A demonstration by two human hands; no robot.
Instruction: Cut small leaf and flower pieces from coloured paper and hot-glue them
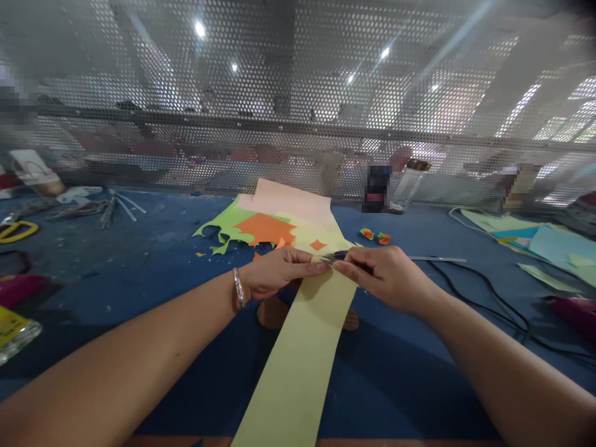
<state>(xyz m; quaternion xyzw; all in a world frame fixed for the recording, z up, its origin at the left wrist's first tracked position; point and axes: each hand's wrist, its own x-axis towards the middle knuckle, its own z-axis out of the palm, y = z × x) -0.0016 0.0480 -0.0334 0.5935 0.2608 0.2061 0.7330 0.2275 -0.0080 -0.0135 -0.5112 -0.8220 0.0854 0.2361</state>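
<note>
My left hand [288, 270], with a silver bracelet [239, 288] at the wrist, is closed in a pinch; what its fingertips hold is too small to make out. My right hand [384, 273] grips a slim pointed tool [339, 254], dark with a shiny metal tip, which reaches the left fingertips. Whether it is scissors or tweezers I cannot tell. Under both hands runs a long pale yellow paper strip [298, 360] toward me. A small orange paper diamond [318, 244] lies on the yellow paper just beyond the fingertips.
Cut green paper [218, 217], orange paper [265, 228] and pink paper [293, 198] lie ahead on the blue table [153, 230]. Two small orange-green paper pieces [375, 236], a bottle [410, 185] and black cables [493, 292] sit to the right. A perforated metal screen [261, 93] stands behind.
</note>
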